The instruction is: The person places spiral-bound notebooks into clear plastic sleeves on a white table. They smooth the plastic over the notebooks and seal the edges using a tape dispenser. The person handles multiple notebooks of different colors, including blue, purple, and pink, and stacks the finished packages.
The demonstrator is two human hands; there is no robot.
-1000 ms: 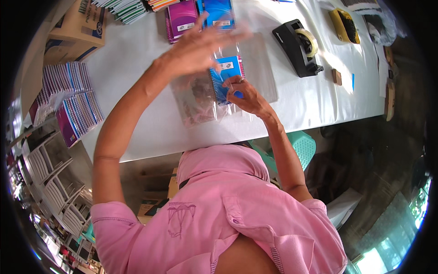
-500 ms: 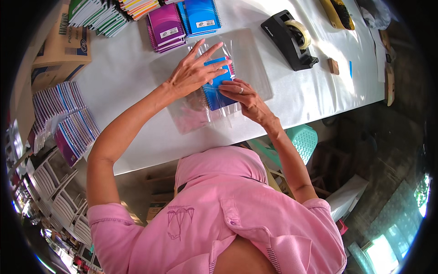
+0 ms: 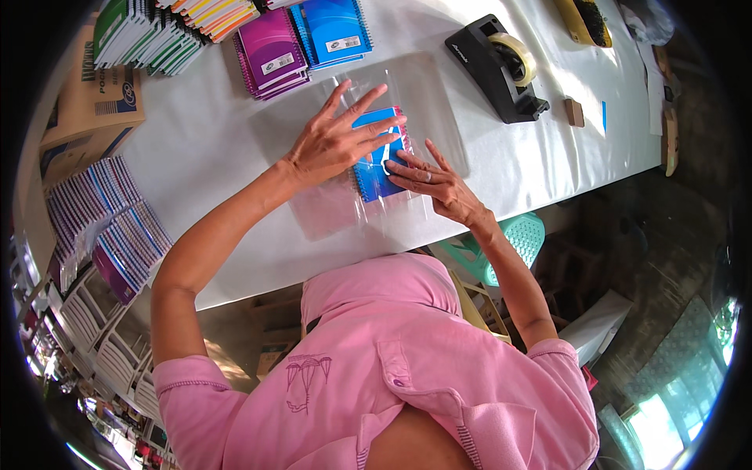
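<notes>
The left hand (image 3: pixel 333 141) lies flat, fingers spread, pressing a clear plastic sleeve (image 3: pixel 368 200) over a blue spiral notebook (image 3: pixel 374 157) on the white table (image 3: pixel 204 157). The right hand (image 3: pixel 431 182), open, fingertips down, pins the sleeve's near edge. Even pressure outward should keep the film smooth; a black tape dispenser (image 3: pixel 501 66) stands nearby.

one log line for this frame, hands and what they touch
left hand: flat on blue notebook | right hand: pressing clear plastic sleeve | nearby: tape dispenser, purple notebooks | surface: white table

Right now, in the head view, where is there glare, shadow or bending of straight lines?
Head view: sunlight glares on the white table; the clear plastic bag shines faintly; the tape dispenser casts a short shadow; table edges bend toward the dark round rim; nothing is noticeably blurred.
</notes>
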